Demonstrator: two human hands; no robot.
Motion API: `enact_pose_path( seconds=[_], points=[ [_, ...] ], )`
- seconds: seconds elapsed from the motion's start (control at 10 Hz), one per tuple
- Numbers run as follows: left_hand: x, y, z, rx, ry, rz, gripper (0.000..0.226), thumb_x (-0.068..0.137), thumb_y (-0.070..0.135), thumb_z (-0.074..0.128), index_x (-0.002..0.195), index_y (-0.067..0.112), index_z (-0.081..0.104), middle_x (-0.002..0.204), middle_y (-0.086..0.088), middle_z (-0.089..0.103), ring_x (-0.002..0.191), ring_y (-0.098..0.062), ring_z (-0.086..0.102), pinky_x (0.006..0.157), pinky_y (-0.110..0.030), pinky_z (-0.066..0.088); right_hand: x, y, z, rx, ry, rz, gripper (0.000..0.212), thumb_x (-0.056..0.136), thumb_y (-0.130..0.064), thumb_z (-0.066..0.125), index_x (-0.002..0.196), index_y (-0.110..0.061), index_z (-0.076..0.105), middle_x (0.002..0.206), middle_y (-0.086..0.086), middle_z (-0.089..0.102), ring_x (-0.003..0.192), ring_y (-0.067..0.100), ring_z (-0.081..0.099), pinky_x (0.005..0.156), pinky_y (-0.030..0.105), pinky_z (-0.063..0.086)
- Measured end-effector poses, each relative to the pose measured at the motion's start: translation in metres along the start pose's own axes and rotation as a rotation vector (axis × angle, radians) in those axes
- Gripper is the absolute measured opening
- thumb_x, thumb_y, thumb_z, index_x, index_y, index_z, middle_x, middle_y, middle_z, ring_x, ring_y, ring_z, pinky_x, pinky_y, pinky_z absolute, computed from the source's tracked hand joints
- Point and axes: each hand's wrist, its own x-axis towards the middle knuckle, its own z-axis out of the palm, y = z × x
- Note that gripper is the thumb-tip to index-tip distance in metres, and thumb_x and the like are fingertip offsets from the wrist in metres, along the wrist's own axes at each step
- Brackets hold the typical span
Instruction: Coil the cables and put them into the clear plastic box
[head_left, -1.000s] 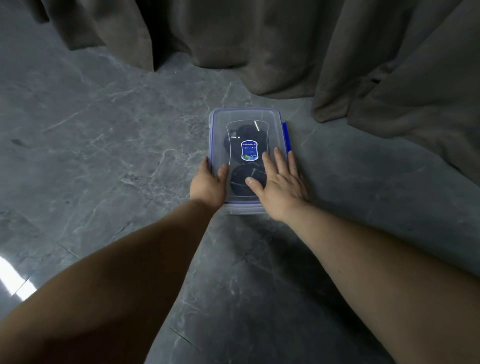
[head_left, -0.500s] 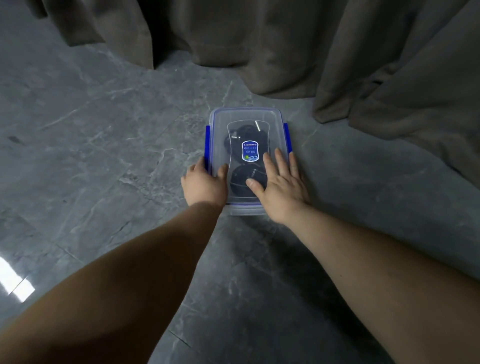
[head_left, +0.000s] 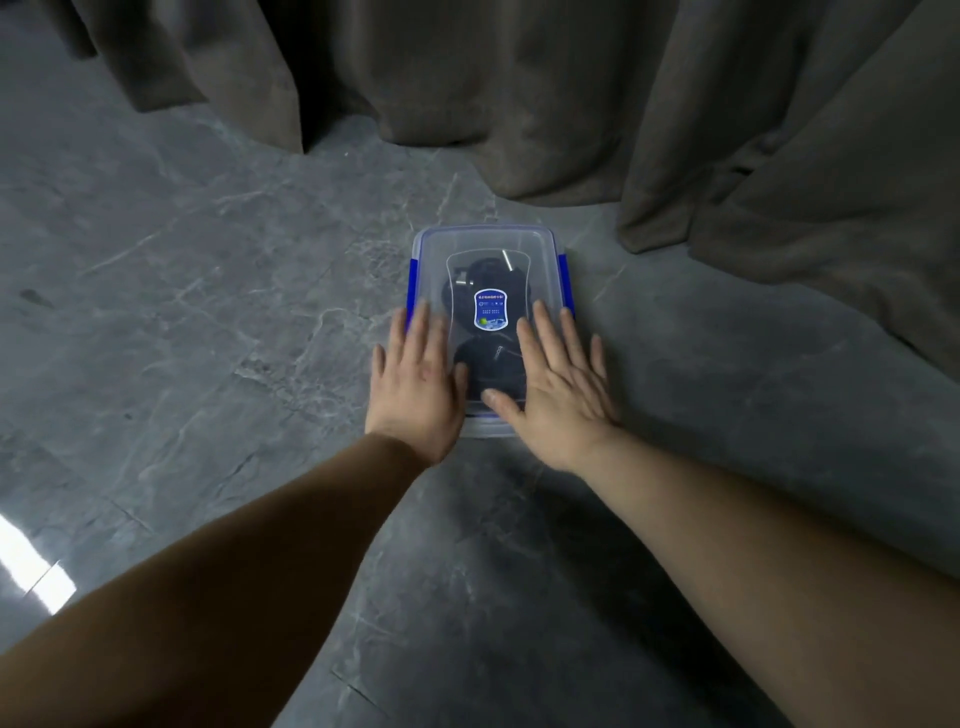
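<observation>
Flat and spread: both palms down on the lid (head_left: 537, 249) of the clear plastic box (head_left: 488, 427), left hand (head_left: 415, 382) along its left edge, right hand (head_left: 563, 387) along its right, nothing pinched. Half a second ago curled round the left blue clip (head_left: 412, 286); now straightened onto the lid, with clips on both sides seemingly down, though not certain. Dark coiled cables (head_left: 488, 364) visible inside through the lid, box on the grey floor (head_left: 208, 312) near the curtain (head_left: 519, 78); judged practically done, only a final press left.
</observation>
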Motion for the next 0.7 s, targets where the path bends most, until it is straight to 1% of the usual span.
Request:
enact_pose_path(
  seconds=[0.1, 0.3, 0.4, 0.5, 0.6, 0.7],
  points=[
    [-0.007, 0.003, 0.003, 0.188, -0.162, 0.136, 0.065, 0.101, 0.046, 0.019, 0.155, 0.015, 0.003, 0.164, -0.002, -0.003, 0.15, -0.022, -0.012, 0.12, -0.047, -0.001, -0.01, 0.011, 0.001, -0.073, -0.054, -0.07, 0.086, 0.09, -0.068, 0.025, 0.152, -0.018, -0.009, 0.16, 0.001, -0.018, 0.146, 0.021, -0.019, 0.119, 0.046, -0.005],
    [0.011, 0.015, 0.001, 0.252, -0.251, 0.149, 0.064, 0.102, 0.047, 0.015, 0.155, 0.017, -0.002, 0.164, -0.001, -0.008, 0.149, -0.022, -0.016, 0.12, -0.047, -0.002, -0.004, 0.019, -0.005, -0.043, -0.082, -0.019, 0.085, 0.09, -0.068, 0.024, 0.152, -0.019, -0.008, 0.16, 0.002, -0.016, 0.146, 0.021, -0.019, 0.12, 0.046, 0.001],
    [0.012, 0.018, 0.0, 0.263, -0.267, 0.135, 0.064, 0.102, 0.048, 0.015, 0.155, 0.017, -0.004, 0.164, -0.001, -0.01, 0.149, -0.022, -0.017, 0.12, -0.048, -0.002, -0.002, 0.02, -0.007, -0.042, -0.1, -0.019, 0.085, 0.091, -0.068, 0.024, 0.152, -0.019, -0.008, 0.16, 0.001, -0.016, 0.146, 0.022, -0.019, 0.12, 0.047, 0.001],
    [0.005, 0.025, -0.009, 0.232, -0.246, 0.074, 0.067, 0.101, 0.049, 0.017, 0.155, 0.016, -0.007, 0.163, -0.001, -0.013, 0.149, -0.022, -0.018, 0.121, -0.049, -0.001, -0.004, 0.021, -0.019, -0.028, -0.098, -0.023, 0.083, 0.092, -0.067, 0.026, 0.152, -0.021, -0.009, 0.16, -0.002, -0.018, 0.146, 0.021, -0.019, 0.119, 0.05, -0.003],
    [-0.012, 0.042, -0.035, 0.224, -0.257, 0.051, 0.069, 0.101, 0.051, 0.019, 0.154, 0.017, -0.008, 0.163, 0.0, -0.015, 0.148, -0.022, -0.019, 0.122, -0.048, -0.001, -0.02, 0.025, -0.052, -0.019, -0.097, 0.004, 0.081, 0.093, -0.064, 0.03, 0.152, -0.022, -0.006, 0.16, -0.004, -0.018, 0.147, 0.02, -0.017, 0.118, 0.049, -0.002],
    [-0.03, 0.068, -0.08, 0.211, -0.281, 0.056, 0.07, 0.1, 0.051, 0.021, 0.154, 0.018, -0.009, 0.163, 0.001, -0.015, 0.148, -0.022, -0.019, 0.121, -0.048, -0.002, -0.049, 0.026, -0.104, -0.051, -0.093, -0.018, 0.079, 0.094, -0.061, 0.033, 0.153, -0.022, -0.003, 0.16, -0.003, -0.014, 0.147, 0.021, -0.014, 0.119, 0.047, 0.002]
  ],
)
